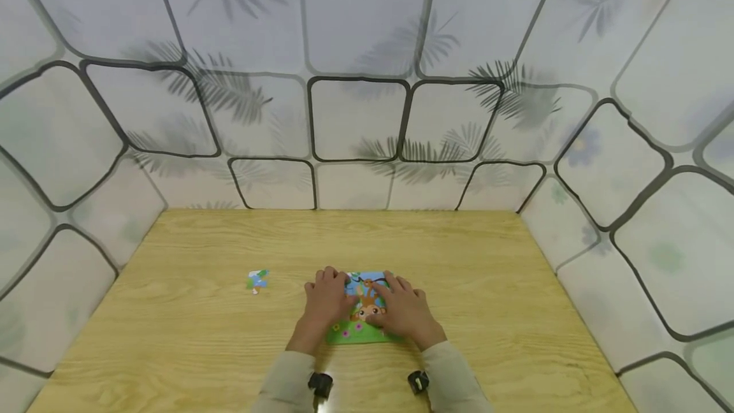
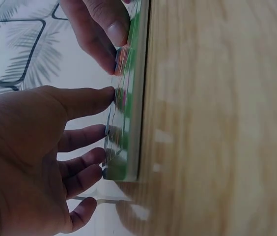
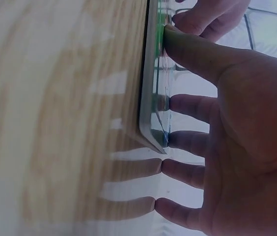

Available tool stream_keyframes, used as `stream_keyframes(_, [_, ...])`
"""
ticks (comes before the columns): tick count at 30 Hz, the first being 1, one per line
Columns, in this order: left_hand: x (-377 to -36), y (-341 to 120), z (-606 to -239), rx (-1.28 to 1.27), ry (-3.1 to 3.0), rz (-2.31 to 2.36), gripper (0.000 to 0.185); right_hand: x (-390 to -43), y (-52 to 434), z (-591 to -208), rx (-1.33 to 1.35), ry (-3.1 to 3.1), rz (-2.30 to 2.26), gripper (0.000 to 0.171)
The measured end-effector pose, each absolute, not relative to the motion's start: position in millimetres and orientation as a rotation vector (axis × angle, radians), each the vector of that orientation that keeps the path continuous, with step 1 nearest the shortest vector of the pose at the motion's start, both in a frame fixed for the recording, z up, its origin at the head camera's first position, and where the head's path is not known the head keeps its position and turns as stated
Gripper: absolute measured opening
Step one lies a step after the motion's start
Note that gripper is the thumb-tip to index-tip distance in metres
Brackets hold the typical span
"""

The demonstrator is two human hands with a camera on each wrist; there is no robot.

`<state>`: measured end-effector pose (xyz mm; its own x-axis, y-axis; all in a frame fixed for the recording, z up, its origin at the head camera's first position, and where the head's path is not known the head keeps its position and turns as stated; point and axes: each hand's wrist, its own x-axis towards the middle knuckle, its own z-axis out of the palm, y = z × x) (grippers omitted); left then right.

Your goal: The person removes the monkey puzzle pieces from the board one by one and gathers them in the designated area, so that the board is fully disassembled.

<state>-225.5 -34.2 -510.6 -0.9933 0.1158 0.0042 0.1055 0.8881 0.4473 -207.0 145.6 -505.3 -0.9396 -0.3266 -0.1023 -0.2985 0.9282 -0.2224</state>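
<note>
Stretching under everything, the pale wooden tabletop [image 1: 487, 285] with its yellowish grain is the largest thing here, hemmed in by white wall panels printed with grey palm fronds and dark rounded outlines [image 1: 355, 120]; every place below is given from the flat rectangular cartoon jigsaw puzzle board [image 1: 362, 311], which lies face up on the tabletop near its front edge, roughly midway across. Judging by its thin profile in both wrist views, the board looks light and fairly stiff, with a smooth glossy face that may slide under the fingers; its seated pieces could lift out if it were tilted, so a hold at the 2 short side edges, kept level, seems safest. Its picture shows a brown monkey under blue sky, above a green band of grass with pink flowers. Over the board's left half rests the left hand [image 1: 325, 303], fingers spread and straight, tips pressing the face; over its right half the right hand [image 1: 404, 310] lies the same way, fingers splayed flat and pinching nothing; both wrists wear pale beige sleeves. Well to the left of the board, apart from it, lies 1 small loose blue, green and white puzzle piece [image 1: 257, 280].
</note>
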Motion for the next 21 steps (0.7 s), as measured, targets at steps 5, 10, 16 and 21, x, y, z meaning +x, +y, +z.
stream_keyframes(5, [-227.9, -30.3, -510.1, 0.13, 2.999, 0.72, 0.038, -206.7, 146.3, -505.1, -0.479, 2.932, -0.311, 0.071])
stream_keyframes(10, [-230.3, -30.1, -510.7, 0.119, 2.974, 0.742, 0.037, -207.5, 145.9, -505.3, -0.471, 2.928, -0.31, 0.072])
stream_keyframes(16, [-231.4, -30.6, -509.8, 0.118, 2.953, 0.752, 0.039, -207.1, 146.7, -506.1, -0.476, 2.929, -0.318, 0.071])
stream_keyframes(21, [-233.2, -30.0, -508.4, 0.107, 2.929, 0.744, 0.04, -207.4, 146.8, -504.6, -0.481, 2.926, -0.329, 0.071])
